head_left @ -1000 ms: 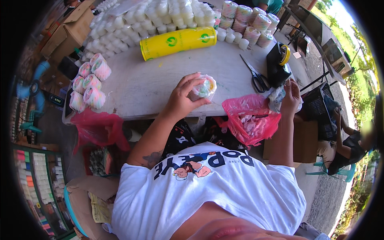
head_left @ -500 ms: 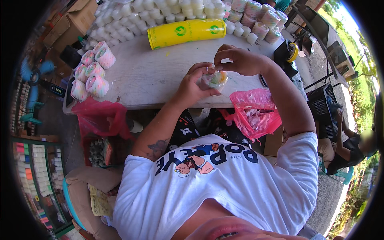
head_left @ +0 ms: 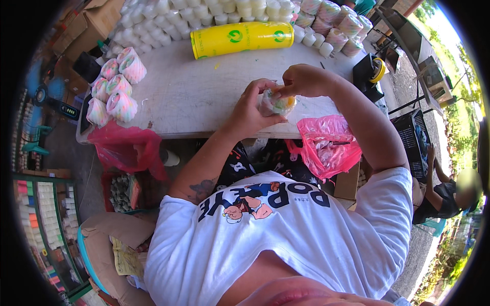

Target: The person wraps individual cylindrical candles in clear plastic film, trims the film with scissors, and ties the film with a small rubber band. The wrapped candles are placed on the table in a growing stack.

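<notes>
My left hand (head_left: 248, 110) curls around a small, clear-plastic-wrapped bundle (head_left: 279, 106) just above the table's near edge. Pale green and orange patches show through the plastic, but the exact contents cannot be made out. From the far right, my right hand (head_left: 308, 80) reaches over with bent fingers and pinches the top of the bundle. Its fingertips are partly hidden. Ahead of both hands lies a yellow plastic roll (head_left: 242, 41) with green prints. Several pastel-streaked wrapped rolls (head_left: 121, 106) stand at the table's left end.
White wrapped cylinders (head_left: 153, 30) are stacked along the far side of the white table (head_left: 189, 97). A pink plastic bag (head_left: 326, 145) hangs at the near edge, a red one (head_left: 125, 148) at the left corner. Yellow tape (head_left: 377, 70) sits at right. Another person (head_left: 438, 199) sits far right.
My right hand has lowered onto the top of the bundle, its fingers now closer in. The bundle shows slightly more to the right as the view shifts a little.
</notes>
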Tool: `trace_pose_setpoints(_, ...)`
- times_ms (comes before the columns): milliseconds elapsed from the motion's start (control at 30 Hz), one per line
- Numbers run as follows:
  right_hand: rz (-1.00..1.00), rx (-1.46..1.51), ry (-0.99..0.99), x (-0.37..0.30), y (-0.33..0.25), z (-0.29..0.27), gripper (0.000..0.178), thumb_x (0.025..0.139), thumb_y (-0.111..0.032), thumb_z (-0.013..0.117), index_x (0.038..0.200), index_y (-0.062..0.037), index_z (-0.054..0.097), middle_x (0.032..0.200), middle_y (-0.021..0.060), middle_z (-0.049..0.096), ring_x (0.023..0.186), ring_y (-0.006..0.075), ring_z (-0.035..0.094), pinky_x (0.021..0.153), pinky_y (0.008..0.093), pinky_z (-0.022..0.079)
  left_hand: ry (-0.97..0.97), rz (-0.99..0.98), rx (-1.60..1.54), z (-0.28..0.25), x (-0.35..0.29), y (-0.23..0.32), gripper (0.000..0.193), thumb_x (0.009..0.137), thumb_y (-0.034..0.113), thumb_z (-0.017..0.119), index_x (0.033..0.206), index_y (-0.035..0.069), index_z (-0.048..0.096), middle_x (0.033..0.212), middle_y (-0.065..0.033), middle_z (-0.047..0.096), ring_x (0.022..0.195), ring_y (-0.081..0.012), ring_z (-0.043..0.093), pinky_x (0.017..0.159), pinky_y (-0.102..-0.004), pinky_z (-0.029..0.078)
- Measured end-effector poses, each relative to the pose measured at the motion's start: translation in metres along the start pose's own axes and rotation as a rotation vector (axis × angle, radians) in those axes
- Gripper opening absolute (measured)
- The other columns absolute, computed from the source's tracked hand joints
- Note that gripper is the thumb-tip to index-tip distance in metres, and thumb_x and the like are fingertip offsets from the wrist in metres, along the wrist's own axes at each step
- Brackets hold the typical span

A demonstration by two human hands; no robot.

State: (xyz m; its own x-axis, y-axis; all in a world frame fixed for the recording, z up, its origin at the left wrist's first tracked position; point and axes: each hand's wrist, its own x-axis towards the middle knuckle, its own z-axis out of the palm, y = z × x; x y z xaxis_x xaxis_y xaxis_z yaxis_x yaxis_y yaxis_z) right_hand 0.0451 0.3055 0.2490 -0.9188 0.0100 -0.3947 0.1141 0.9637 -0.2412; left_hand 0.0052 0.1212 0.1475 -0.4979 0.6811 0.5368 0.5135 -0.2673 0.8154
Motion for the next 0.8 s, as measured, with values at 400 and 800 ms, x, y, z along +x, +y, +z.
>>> trace_pose_setpoints(400,0.059,0.597,0.255,-0.013,0.022,0.058,0.075,0.081,-0.06,0.06,0.128,-0.0028,0.045,0.117,0.016,0.054,0.106,0.0239,0.052,0.087,0.0347,0.045,-0.025,0.325,0.863,0.0,-0.006,0.011,0.065,0.071,0.033,0.079,0.12,0.001,0.052,0.129,-0.0175,0.05,0.12,-0.0356,0.048,0.102,-0.0484,0.037)
trace_pose_setpoints(800,-0.211,1.396,0.781,-0.011,0.042,0.129,0.048,0.1,-0.042,0.037,0.121,-0.0031,0.054,0.106,0.0045,0.062,0.098,0.0111,0.054,0.085,0.026,0.041,-0.021,0.047,0.124,0.003,-0.019,-0.011,0.116,0.068,0.034,0.081,0.147,0.011,-0.001,0.14,-0.0285,0.03,0.131,-0.038,0.035,0.105,-0.0451,0.036)
